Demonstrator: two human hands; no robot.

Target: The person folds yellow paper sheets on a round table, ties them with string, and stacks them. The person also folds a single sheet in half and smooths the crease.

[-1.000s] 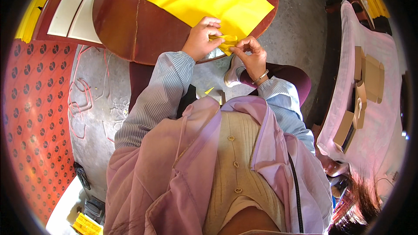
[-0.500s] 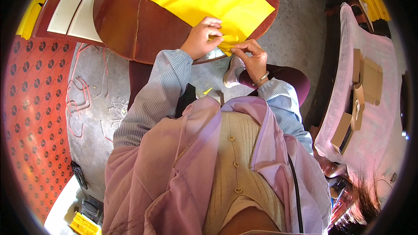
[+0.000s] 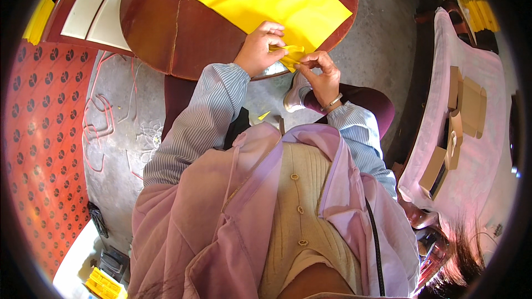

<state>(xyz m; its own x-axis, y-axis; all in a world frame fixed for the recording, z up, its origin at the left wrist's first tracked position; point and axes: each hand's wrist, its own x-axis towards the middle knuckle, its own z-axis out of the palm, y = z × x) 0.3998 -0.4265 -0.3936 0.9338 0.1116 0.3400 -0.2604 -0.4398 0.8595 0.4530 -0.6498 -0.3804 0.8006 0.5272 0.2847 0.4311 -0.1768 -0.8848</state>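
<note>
A flat yellow cloth [image 3: 271, 0] lies across the round reddish-brown table [image 3: 147, 27]. Its near corner is bunched into small folds at the table's edge. My left hand [image 3: 260, 49] pinches these folds from the left, with its fingers curled over them. From the right, my right hand [image 3: 323, 76] grips the very tip of the same corner between thumb and fingers. The fingertips hide part of the folds, so how the layers lie there cannot be made out.
A small yellow scrap [image 3: 264, 116] and a red cord [image 3: 105, 116] lie on the concrete floor. At the right, opened cardboard boxes [image 3: 474, 108] rest on a pink-covered table [image 3: 443, 39]. A yellow crate [image 3: 103, 285] stands at lower left.
Both hands keep their hold on the cloth's near corner. The folds between them have shifted slightly, and the right fingers are a little more bent. The whole view has moved slightly.
</note>
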